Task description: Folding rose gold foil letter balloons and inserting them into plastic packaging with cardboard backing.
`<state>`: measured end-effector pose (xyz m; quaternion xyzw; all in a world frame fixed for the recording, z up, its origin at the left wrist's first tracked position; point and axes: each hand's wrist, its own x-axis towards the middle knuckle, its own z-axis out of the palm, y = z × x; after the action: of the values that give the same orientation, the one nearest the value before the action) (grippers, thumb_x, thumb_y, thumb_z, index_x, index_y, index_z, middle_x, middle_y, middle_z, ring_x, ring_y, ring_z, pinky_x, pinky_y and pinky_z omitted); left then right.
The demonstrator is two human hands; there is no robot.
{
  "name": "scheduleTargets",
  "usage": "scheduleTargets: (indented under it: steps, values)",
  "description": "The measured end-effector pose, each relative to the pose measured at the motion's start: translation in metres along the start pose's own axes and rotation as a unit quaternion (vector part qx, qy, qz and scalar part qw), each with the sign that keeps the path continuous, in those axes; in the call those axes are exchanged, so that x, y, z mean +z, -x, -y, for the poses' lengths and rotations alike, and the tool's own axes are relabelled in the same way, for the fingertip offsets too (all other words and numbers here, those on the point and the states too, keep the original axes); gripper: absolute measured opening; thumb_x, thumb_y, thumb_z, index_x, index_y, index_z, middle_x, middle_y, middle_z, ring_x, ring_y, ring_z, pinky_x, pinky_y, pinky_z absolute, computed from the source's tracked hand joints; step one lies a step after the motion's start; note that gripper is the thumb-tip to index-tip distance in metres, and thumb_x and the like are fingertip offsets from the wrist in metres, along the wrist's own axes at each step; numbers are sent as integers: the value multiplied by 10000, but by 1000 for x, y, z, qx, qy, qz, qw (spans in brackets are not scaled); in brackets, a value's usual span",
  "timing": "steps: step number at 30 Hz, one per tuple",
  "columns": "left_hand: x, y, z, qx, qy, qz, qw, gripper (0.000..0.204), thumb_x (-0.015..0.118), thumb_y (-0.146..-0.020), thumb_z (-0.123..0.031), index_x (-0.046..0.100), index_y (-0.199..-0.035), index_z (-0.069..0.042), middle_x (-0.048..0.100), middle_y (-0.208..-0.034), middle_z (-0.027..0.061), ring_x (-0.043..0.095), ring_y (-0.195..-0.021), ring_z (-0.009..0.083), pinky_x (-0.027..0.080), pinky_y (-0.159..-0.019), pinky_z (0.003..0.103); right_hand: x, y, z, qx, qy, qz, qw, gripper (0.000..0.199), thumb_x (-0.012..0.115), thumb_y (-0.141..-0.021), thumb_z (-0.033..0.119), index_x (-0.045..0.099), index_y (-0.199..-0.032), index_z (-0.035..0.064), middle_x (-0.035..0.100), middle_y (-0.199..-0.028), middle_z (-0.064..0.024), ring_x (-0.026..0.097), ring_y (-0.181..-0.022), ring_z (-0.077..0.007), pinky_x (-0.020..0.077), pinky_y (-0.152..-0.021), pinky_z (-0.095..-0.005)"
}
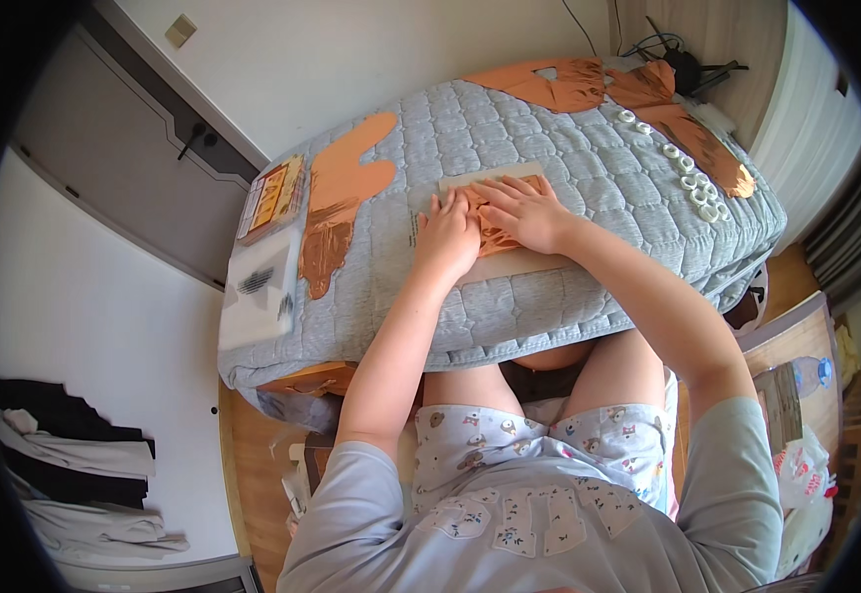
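Note:
My left hand [448, 235] lies palm down on the left part of a folded copper-coloured foil sheet [498, 240]. Across its upper right, my right hand [532, 217] rests flat with fingers stretched toward the left one. Both hands are open and press on the foil without gripping it. Under the foil is a flat beige sheet [515, 265], its edges showing at top and bottom. The hands cover much of the foil, so its full outline is hidden.
A grey quilted bed [401, 326] carries everything. To the left lie a flat copper foil balloon [346, 183], a stack of printed packs [272, 198] and a clear plastic bag [260, 287]. Far right are more foil balloons [569, 84] and several white rings [688, 163].

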<state>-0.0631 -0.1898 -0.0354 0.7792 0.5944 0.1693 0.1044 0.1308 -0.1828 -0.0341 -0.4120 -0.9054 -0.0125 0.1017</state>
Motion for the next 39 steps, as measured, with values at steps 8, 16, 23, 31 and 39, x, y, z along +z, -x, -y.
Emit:
scheduleTargets:
  steps: [8,16,23,31,39]
  values:
    - [1,0,3,14,30,-7,999,569,326,-1086,-312,376,-1562,-4,351,-1646,181,262,-1533,444,220,-1238,598,1,-21,23,131,-260,-7,957,627,246,-1088,534,305,-1629,222,234,-1719,-41,201,-1579,-322,10,-1252,-614]
    - [5,3,1,55,-16,-37,998,565,377,-1073,-369,449,-1500,-7,412,-1593,215,339,-1485,456,278,-1191,626,4,-31,13,138,-469,-89,868,601,394,-1087,375,288,-1631,141,299,-1674,-166,257,-1540,-377,154,-1257,-484]
    - [14,7,4,41,-45,-55,997,612,389,-1068,-382,397,-1532,16,420,-1590,218,321,-1500,439,249,-1213,594,14,-5,5,127,-130,-92,979,511,485,-1047,279,446,-1509,65,373,-1616,-214,362,-1487,-402,313,-1220,-505]
    - [-1,5,-7,10,104,-49,993,657,397,-1072,-385,282,-1593,-2,458,-1555,244,295,-1516,442,179,-1248,575,26,-11,22,151,-29,-83,985,518,430,-1068,337,460,-1501,54,413,-1603,-195,376,-1494,-385,294,-1234,-512]
    - [-19,5,15,53,90,30,994,617,463,-1068,-273,279,-1609,-40,301,-1665,194,215,-1555,419,139,-1267,567,20,-13,28,157,-74,-104,979,559,442,-1057,380,426,-1533,86,392,-1611,-218,386,-1488,-385,296,-1232,-514]
